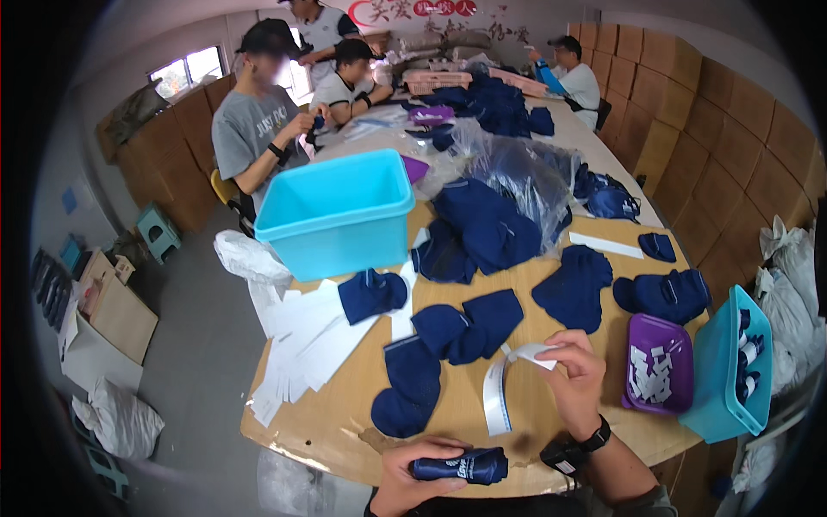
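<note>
Near the table's front edge, my left hand (403,476) is closed around a rolled bundle of navy socks (461,466) with pale lettering on it. To its right and farther in, my right hand (579,369) pinches one end of a white paper strip (497,401). The strip curls over, its other end hanging just above or resting on the table; I cannot tell which. Beyond my hands lie loose navy socks (413,366), apart from both. Left of them, a fanned pile of white paper strips (314,340) covers the table's corner.
A purple tray (633,401) of small white pieces sits right, beside a turquoise bin (702,414) with banded navy rolls. An empty turquoise bin (336,246) stands far left, near a clear plastic bag (508,185) and navy cloth. People work farther along; cartons (706,129) line the right.
</note>
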